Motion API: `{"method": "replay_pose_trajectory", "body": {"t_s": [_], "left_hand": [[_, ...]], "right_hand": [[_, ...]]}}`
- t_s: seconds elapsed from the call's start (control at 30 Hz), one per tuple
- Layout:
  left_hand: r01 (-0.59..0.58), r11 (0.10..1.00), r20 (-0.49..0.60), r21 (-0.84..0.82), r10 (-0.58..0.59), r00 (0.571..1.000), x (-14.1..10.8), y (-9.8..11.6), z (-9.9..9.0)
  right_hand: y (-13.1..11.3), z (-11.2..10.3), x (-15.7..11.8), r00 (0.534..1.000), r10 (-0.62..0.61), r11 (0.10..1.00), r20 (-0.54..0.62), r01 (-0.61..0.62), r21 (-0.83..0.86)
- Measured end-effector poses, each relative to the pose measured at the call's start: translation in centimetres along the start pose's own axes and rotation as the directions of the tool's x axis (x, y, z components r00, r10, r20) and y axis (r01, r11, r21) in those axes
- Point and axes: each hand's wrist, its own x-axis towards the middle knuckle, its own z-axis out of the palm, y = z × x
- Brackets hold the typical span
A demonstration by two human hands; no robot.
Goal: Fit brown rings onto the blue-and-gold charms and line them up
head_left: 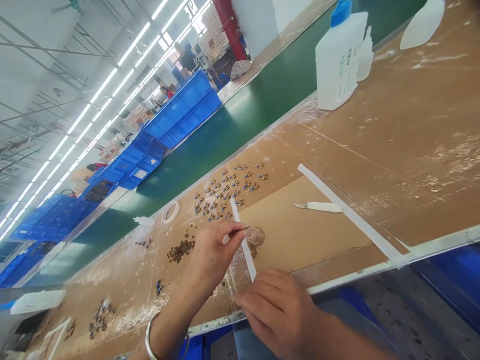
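My left hand point(215, 245) is closed, thumb and forefinger pinched together around something too small to make out. Its fingertips are at the rim of a small clear cup point(256, 236), which stands on a brown cardboard sheet point(296, 235). At the front edge of the table is my right hand point(279, 305), its fingers bent and close together; whatever they may hold is hidden. Left of my left hand lies a pile of small brown round pieces point(181, 251). Beyond it are many little blue and gold parts point(225, 190) in loose rows.
A white-handled knife point(324, 206) lies on the cardboard, near white tape strips point(348, 215). White bottles point(339, 65) stand at the back right. A tape ring point(170, 212) sits by the green conveyor belt point(202, 155). Blue crates point(183, 110) line its far side; people are in the background.
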Motion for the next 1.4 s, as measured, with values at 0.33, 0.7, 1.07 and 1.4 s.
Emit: {"method": "replay_pose_trajectory", "body": {"t_s": [0.33,0.7,1.07,1.4], "left_hand": [[-0.055,0.988,0.008,0.142,0.054,0.998,0.9,0.6,0.6],[0.275,0.959,-0.179,-0.065,-0.282,0.942,-7.1,-0.8,-2.4],[0.674,0.689,-0.242,-0.268,-0.725,0.645,-16.2,-4.7,0.6],[0.691,0.672,-0.230,-0.268,-0.741,0.631,-15.8,-4.2,0.8]], "right_hand": [[0.0,-0.3,-0.1,1.000,0.028,1.000,-0.008,-0.028,0.001],[0.2,-0.4,-0.2,1.000,0.014,0.994,-0.014,-0.013,0.107],[-1.3,2.6,-0.5,0.977,0.053,0.997,0.204,-0.064,0.047],[-1.1,2.9,-0.7,0.968,0.035,0.999,0.249,-0.024,-0.048]]}}
